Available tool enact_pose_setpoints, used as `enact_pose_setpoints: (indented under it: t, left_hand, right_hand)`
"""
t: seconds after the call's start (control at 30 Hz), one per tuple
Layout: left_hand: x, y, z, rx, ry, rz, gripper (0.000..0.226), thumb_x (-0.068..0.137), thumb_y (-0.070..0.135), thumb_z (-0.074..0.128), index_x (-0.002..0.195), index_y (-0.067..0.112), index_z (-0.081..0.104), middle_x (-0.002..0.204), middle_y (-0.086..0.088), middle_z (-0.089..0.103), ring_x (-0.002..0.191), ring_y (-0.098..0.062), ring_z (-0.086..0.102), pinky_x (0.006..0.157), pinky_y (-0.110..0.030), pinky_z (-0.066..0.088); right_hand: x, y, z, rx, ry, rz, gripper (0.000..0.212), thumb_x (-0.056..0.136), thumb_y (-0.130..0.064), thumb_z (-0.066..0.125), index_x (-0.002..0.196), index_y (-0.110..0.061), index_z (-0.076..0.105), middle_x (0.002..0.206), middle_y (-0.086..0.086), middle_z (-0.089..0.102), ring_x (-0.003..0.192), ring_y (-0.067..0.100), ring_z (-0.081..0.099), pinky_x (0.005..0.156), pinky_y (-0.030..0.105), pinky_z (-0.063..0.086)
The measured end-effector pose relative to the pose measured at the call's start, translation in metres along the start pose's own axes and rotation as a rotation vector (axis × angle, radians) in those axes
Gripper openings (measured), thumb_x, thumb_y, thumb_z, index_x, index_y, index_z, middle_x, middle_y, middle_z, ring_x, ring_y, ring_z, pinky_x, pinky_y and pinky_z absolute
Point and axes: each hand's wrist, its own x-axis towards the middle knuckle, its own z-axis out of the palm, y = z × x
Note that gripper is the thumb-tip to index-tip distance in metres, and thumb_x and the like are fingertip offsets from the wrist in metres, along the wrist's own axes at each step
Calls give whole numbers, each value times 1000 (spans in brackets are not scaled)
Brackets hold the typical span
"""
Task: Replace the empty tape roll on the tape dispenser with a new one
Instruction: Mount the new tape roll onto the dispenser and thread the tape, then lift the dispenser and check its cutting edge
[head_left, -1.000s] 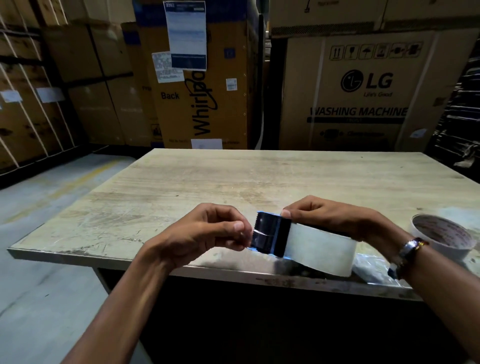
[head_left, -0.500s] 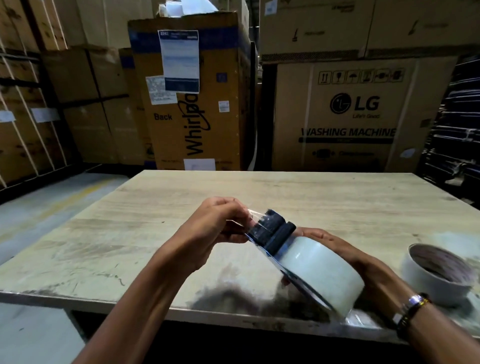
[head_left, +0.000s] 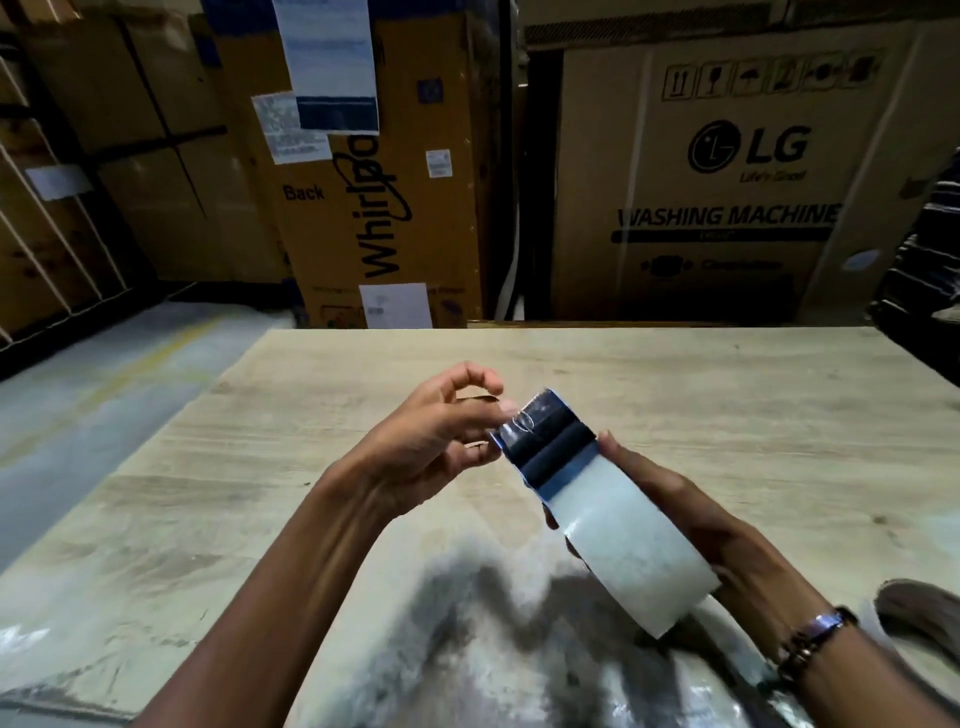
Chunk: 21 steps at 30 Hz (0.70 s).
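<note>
While the right hand (head_left: 691, 525) cradled the tape dispenser (head_left: 550, 447) and its new tape roll (head_left: 623, 551) above the wooden table (head_left: 727, 405), steadying them, the left hand (head_left: 436, 441) pinched the clear tape end at the dispenser's far tip. That pinch probably served to thread the tape.

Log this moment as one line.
right hand: holds tape dispenser, new roll loaded | left hand: pinching tape end at front | above table

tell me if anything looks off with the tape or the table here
Nothing looks damaged. The tape dispenser with its white roll is held tilted above the table, right hand underneath, left hand at the front end. The picture is too blurred to judge the tape end.
</note>
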Motion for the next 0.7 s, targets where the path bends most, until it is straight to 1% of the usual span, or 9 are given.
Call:
enact_pose_setpoints:
  t: [0.07, 0.13, 0.27, 0.33, 0.4, 0.47, 0.53, 0.63, 0.7]
  left_hand:
    - [2, 15, 2, 13, -64, -10, 21, 85, -6, 64, 84, 15, 62, 80, -2, 62, 73, -12, 60, 71, -27, 53]
    - [3, 31, 7, 43, -110, -25, 23, 86, -8, 59, 84, 13, 66, 79, 0, 64, 74, -10, 60, 69, -23, 54]
    - [-1, 69, 21, 189, -171, -113, 30, 94, -10, 47, 88, 9, 70, 86, -3, 68, 80, -11, 62, 74, -21, 54]
    - [-5, 88, 27, 284, -195, -163, 35, 95, -10, 43, 88, 10, 72, 91, -4, 69, 86, -12, 62, 79, -22, 52]
    - [-10, 105, 34, 444, -190, -171, 38, 92, -8, 45, 85, 15, 74, 99, 0, 68, 93, -8, 61, 81, -16, 49]
    - [-13, 119, 43, 592, -169, -164, 38, 90, -6, 48, 80, 19, 76, 109, 1, 64, 101, -5, 60, 83, -12, 46]
    - [-15, 125, 50, 703, -150, -168, 37, 89, -2, 50, 76, 22, 76, 110, -2, 60, 103, -8, 60, 86, -16, 45]
    - [-20, 122, 61, 871, -124, -200, 32, 89, 6, 52, 75, 27, 72, 97, 2, 57, 85, -2, 56, 77, -17, 43]
    - [-26, 114, 70, 809, -79, -227, 29, 88, 5, 52, 75, 26, 68, 83, 11, 59, 71, 8, 53, 67, -8, 40]
  right_hand:
    - [-8, -14, 7, 24, 37, 5, 52, 88, -55, 55, 103, -11, 79, 93, 14, 77, 75, 23, 75, 62, 29, 59]
    - [-19, -33, 14, 25, 90, -20, 42, 87, -52, 61, 98, -17, 81, 91, 10, 78, 78, 20, 75, 65, 28, 58]
    - [-41, -74, 22, -78, 104, -1, 57, 89, -55, 64, 117, -6, 70, 106, 14, 72, 92, 23, 67, 76, 29, 54]
    - [-54, -92, 27, -135, 89, 13, 64, 90, -59, 64, 118, -1, 66, 102, 15, 68, 90, 28, 61, 77, 35, 49]
    - [-65, -102, 29, -166, 72, 30, 57, 95, -54, 59, 119, -3, 66, 96, 17, 65, 81, 29, 57, 73, 38, 46]
    - [-75, -113, 34, -255, 64, 26, 46, 99, -50, 56, 123, -14, 69, 89, 11, 66, 69, 25, 56, 63, 33, 48]
    - [-83, -120, 37, -416, 76, 17, 40, 95, -54, 57, 124, -30, 70, 95, 0, 71, 69, 15, 59, 63, 29, 49]
    - [-95, -120, 41, -661, 168, -45, 40, 83, -71, 56, 117, -52, 67, 102, -11, 68, 82, 1, 65, 75, 26, 53]
    - [-101, -113, 40, -844, 243, -95, 50, 79, -82, 48, 119, -55, 62, 104, -14, 64, 97, 2, 64, 87, 29, 52]
